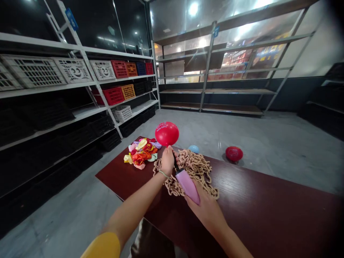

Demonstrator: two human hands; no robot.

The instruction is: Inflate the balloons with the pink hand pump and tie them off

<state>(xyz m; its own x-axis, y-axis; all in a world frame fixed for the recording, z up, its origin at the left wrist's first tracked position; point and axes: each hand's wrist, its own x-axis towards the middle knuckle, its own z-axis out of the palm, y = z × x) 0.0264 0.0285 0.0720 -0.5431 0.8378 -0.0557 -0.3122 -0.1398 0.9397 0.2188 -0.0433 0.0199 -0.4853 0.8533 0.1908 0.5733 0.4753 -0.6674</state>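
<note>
Pump within edges of table

Inflated red rubber balloon with pale printed lettering, neck down, lilac plastic hand pump, black at its far end, slanting from near right to far left

We are viewing a glossy, smooth rubber balloon and a pump of satin-looking plastic; we are noting a matt, lumpy chain, a polished wood-look table, plastic crates, painted-metal shelves and a smooth, concrete-like floor.
</note>
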